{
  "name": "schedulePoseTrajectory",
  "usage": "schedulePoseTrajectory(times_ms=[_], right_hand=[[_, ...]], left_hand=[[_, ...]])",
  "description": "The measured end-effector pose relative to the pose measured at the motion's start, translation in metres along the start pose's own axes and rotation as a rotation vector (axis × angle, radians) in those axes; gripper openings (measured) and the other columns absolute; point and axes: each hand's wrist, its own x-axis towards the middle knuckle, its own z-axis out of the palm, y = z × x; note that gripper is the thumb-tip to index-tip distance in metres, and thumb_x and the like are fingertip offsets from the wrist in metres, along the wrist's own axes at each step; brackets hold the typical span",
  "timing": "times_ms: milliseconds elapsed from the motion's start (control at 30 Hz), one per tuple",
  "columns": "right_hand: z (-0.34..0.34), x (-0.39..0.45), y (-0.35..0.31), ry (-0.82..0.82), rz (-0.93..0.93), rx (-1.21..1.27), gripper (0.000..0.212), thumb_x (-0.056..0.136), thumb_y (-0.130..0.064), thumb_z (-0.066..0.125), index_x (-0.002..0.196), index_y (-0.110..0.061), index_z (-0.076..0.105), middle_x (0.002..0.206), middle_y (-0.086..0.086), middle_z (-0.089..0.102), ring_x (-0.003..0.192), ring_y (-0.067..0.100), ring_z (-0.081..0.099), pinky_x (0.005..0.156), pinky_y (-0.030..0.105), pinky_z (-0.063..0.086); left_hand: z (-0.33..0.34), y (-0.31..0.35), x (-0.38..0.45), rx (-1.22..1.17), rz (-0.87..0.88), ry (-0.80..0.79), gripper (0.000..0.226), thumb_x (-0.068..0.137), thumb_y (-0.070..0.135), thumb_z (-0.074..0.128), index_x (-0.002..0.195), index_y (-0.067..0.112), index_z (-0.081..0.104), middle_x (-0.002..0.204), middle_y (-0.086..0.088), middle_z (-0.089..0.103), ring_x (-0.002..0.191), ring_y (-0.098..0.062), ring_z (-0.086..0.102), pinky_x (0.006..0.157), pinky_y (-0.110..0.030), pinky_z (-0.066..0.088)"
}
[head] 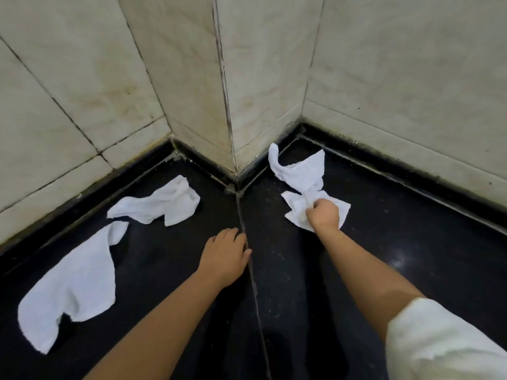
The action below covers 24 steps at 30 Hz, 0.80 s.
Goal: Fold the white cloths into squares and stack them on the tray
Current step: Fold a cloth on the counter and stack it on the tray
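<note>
Three crumpled white cloths lie on a black stone counter. My right hand (323, 215) is closed around the middle of the right cloth (301, 171), which is bunched near the wall corner. My left hand (226, 255) rests palm down on the counter, fingers slightly apart, holding nothing. The middle cloth (164, 205) lies to the left of my left hand, close to the wall. A larger cloth (74, 289) is spread out at the near left. No tray is in view.
Beige tiled walls (192, 78) rise behind the counter and jut out in a corner toward me. A seam (251, 270) runs down the counter (397, 270) between my arms. A white sleeve (439, 344) covers my right upper arm.
</note>
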Motion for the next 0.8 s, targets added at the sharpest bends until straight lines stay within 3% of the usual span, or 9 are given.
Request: schedulePoseTrajectory(times_ms=[100, 200, 333, 400, 467, 533, 633, 700, 800], right_hand=[[-0.009, -0.031, 0.014, -0.028, -0.220, -0.013, 0.041, 0.084, -0.002, 0.051, 0.050, -0.014, 0.032, 0.052, -0.002, 0.035, 0.052, 0.010, 0.036, 0.045, 0.017, 0.028], [-0.039, -0.077, 0.039, -0.147, -0.414, -0.090, 0.042, 0.081, -0.002, 0.055, 0.049, -0.015, 0.032, 0.050, -0.001, 0.036, 0.050, 0.009, 0.034, 0.049, 0.020, 0.027], [-0.077, -0.135, 0.088, -0.247, -0.414, -0.130, 0.043, 0.081, -0.002, 0.060, 0.050, -0.021, 0.037, 0.052, -0.007, 0.038, 0.049, 0.003, 0.037, 0.052, 0.015, 0.032], [-0.090, -0.159, 0.111, -0.256, -0.375, -0.143, 0.031, 0.084, -0.006, 0.060, 0.056, -0.011, 0.049, 0.057, -0.004, 0.043, 0.051, 0.002, 0.039, 0.054, 0.014, 0.033], [-0.103, -0.179, 0.131, -0.252, -0.358, -0.170, 0.022, 0.086, -0.009, 0.059, 0.065, -0.007, 0.055, 0.061, -0.004, 0.045, 0.054, 0.001, 0.040, 0.056, 0.011, 0.034], [-0.115, -0.195, 0.151, -0.220, -0.338, -0.227, 0.016, 0.088, -0.010, 0.055, 0.073, -0.012, 0.056, 0.063, -0.007, 0.045, 0.056, -0.001, 0.042, 0.056, 0.010, 0.036], [-0.144, -0.205, 0.179, -0.109, -0.263, -0.299, 0.010, 0.089, -0.011, 0.050, 0.083, -0.010, 0.059, 0.071, 0.002, 0.059, 0.065, 0.018, 0.055, 0.065, 0.029, 0.042], [-0.173, -0.198, 0.193, -0.008, -0.239, -0.403, 0.015, 0.089, -0.012, 0.049, 0.091, -0.005, 0.062, 0.090, 0.016, 0.067, 0.084, 0.030, 0.063, 0.073, 0.035, 0.047], [-0.223, -0.173, 0.195, 0.186, -0.218, -0.481, 0.021, 0.090, -0.012, 0.047, 0.098, -0.002, 0.064, 0.103, 0.022, 0.066, 0.096, 0.036, 0.061, 0.079, 0.039, 0.048]], left_hand=[[0.000, 0.012, 0.008, -0.054, 0.043, 0.039, 0.048, 0.099, 0.035, 0.035, 0.142, 0.015, 0.031, 0.152, -0.005, 0.027, 0.140, -0.020, 0.025, 0.112, -0.035, 0.029], [0.007, 0.045, 0.012, -0.143, 0.123, 0.095, 0.051, 0.098, 0.033, 0.039, 0.144, 0.014, 0.027, 0.151, -0.005, 0.029, 0.137, -0.020, 0.029, 0.111, -0.034, 0.031], [0.037, 0.095, -0.005, -0.176, 0.248, 0.116, 0.058, 0.097, 0.033, 0.042, 0.146, 0.013, 0.022, 0.153, -0.005, 0.024, 0.139, -0.020, 0.026, 0.112, -0.031, 0.025], [0.052, 0.115, -0.013, -0.173, 0.314, 0.106, 0.052, 0.094, 0.030, 0.048, 0.141, 0.012, 0.035, 0.148, -0.007, 0.034, 0.136, -0.023, 0.033, 0.109, -0.034, 0.030], [0.063, 0.131, -0.021, -0.172, 0.417, 0.102, 0.032, 0.089, 0.020, 0.048, 0.112, 0.004, 0.062, 0.120, -0.013, 0.060, 0.113, -0.032, 0.054, 0.093, -0.040, 0.043], [0.069, 0.143, -0.030, -0.203, 0.481, 0.104, 0.035, 0.085, 0.021, 0.039, 0.085, -0.002, 0.067, 0.088, -0.016, 0.066, 0.086, -0.035, 0.062, 0.072, -0.040, 0.049], [0.061, 0.160, -0.039, -0.143, 0.627, 0.108, 0.064, 0.084, 0.040, 0.015, 0.094, 0.004, 0.067, 0.093, -0.014, 0.067, 0.088, -0.031, 0.063, 0.072, -0.037, 0.050], [0.042, 0.173, -0.029, -0.049, 0.658, 0.171, 0.054, 0.092, 0.036, 0.020, 0.103, 0.007, 0.064, 0.101, -0.012, 0.066, 0.095, -0.029, 0.062, 0.078, -0.035, 0.049], [0.006, 0.201, -0.013, -0.130, 0.740, 0.333, 0.047, 0.089, 0.027, 0.030, 0.081, 0.001, 0.069, 0.075, -0.018, 0.068, 0.068, -0.033, 0.066, 0.058, -0.036, 0.052]])
